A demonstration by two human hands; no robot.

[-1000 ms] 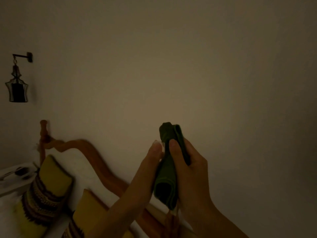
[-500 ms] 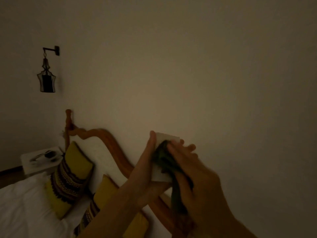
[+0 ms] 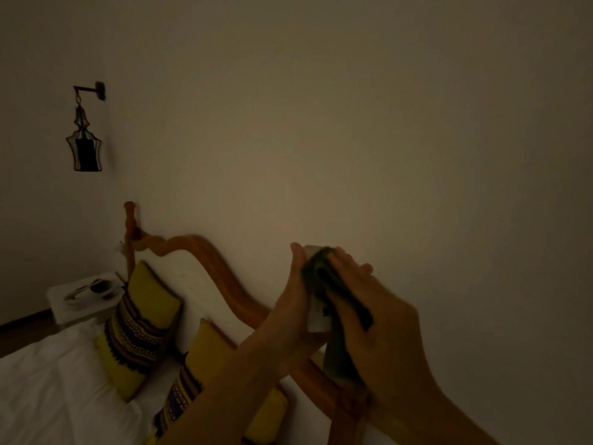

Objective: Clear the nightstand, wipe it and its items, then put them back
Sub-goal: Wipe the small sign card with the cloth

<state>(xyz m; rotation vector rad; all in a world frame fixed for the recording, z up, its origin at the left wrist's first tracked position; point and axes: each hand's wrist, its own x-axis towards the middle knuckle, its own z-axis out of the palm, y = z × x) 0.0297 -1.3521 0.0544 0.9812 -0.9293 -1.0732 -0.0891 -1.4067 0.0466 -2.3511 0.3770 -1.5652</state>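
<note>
Head view: left hand is gripping an upright small white flat item (identity unclear); right hand is pressing a dark green cloth against it.

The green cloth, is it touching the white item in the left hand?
Touching. The head view shows the cloth pressed by the right hand onto the white item.
</note>
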